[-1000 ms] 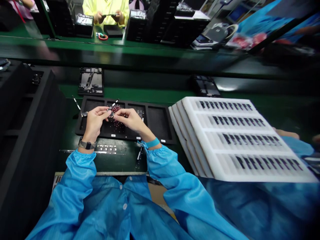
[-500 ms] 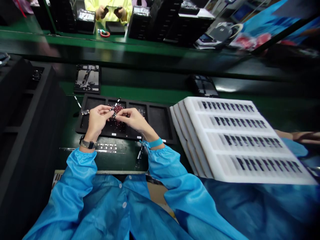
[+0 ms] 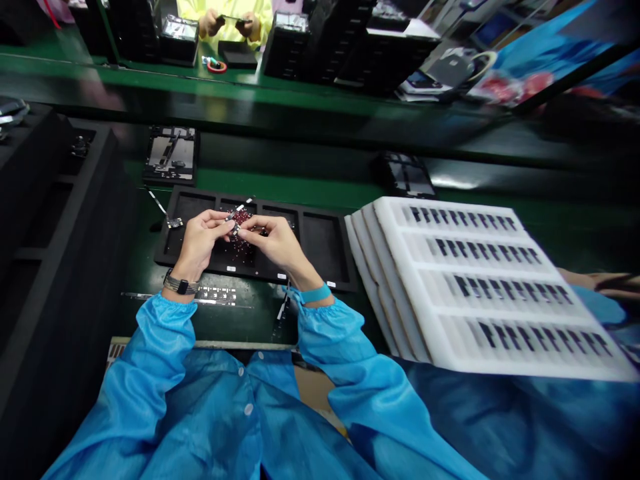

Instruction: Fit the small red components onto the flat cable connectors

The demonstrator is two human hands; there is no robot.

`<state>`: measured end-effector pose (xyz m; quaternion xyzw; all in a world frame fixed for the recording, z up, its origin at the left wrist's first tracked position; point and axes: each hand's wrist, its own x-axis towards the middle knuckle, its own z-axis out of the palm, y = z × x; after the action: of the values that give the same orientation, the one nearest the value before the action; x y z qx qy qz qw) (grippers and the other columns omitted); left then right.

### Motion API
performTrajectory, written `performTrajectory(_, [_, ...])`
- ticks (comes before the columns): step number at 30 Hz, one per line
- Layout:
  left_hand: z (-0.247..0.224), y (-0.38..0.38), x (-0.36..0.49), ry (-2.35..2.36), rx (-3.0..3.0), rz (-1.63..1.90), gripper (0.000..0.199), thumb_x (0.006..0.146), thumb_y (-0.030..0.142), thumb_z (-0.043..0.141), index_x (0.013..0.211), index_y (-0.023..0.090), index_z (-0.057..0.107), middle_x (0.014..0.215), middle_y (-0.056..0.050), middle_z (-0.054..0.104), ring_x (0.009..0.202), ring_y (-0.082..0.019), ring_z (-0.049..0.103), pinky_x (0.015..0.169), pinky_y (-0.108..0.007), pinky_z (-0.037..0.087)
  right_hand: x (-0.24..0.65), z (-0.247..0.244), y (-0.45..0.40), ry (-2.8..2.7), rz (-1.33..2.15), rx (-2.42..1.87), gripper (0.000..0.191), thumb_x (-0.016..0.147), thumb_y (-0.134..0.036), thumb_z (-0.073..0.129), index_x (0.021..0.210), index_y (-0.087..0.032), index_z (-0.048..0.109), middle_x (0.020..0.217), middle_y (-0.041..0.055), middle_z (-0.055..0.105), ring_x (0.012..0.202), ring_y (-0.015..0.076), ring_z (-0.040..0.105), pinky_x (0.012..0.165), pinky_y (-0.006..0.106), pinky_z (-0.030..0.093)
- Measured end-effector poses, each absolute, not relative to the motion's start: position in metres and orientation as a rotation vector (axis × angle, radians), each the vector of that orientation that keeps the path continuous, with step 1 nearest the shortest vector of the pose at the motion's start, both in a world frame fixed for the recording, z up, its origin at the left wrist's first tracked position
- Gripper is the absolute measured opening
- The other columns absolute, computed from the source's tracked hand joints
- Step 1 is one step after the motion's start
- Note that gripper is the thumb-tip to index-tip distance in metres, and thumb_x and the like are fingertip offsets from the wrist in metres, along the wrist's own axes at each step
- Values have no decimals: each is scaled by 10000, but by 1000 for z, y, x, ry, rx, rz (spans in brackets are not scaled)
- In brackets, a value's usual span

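A small flex cable (image 3: 241,208) with a pale strip is pinched in my left hand (image 3: 199,243), its free end pointing up and right. The fingers of my right hand (image 3: 277,241) are pressed together against the cable's lower end; whatever they grip is too small to make out. Both hands are above a black foam tray (image 3: 327,250) with several compartments. Tiny red pieces (image 3: 243,250) lie scattered in the compartment under my fingers. Another flex cable (image 3: 173,221) with a small board rests on the tray's left edge.
White foam trays (image 3: 440,320) with rows of dark strips are stacked at right. Tall black foam trays (image 3: 75,220) stand at left. Behind are two device parts (image 3: 173,157). A clear strip (image 3: 217,295) lies in front. A co-worker's hands (image 3: 227,25) hold something across the bench.
The whole view has shifted slightly. Both hands stay together at the flex cable, with small changes in the fingers' position.
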<state>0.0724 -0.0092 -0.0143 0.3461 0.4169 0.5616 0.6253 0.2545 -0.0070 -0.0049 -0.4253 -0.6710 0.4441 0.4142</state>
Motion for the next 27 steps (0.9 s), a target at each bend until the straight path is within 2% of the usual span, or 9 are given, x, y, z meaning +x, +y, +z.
performTrajectory(10, [-19,-9,72,985,834,1285,243,680,145,895,840,133,713,714,-7,710,592,-106,635,612,-243,512,253,-9,-10,-1679,1095,-1109,249,860,-424,804,828,-178,787,823,35,779,771,186,660,784,336,528])
performTrajectory(18, [-11,-9,69,1041,839,1342,293,616,234,905,846,135,752,759,-45,746,636,-122,654,576,-227,497,258,-7,-13,-1617,1066,-1117,225,851,-396,771,889,-174,761,889,50,777,825,185,666,821,332,528])
performTrajectory(23, [2,-7,53,1100,834,1512,381,604,269,903,936,160,752,872,-55,775,766,-157,730,636,-225,554,304,-22,-5,-1431,1098,-1175,219,830,-268,581,1018,-181,651,810,2,701,667,136,541,659,274,461])
performTrajectory(27, [27,2,60,1211,1035,1580,333,664,266,876,955,181,737,956,-74,790,795,-178,740,648,-247,575,347,-35,3,-1416,1047,-1207,266,828,-197,475,1074,-190,575,812,-9,687,687,139,545,674,262,457])
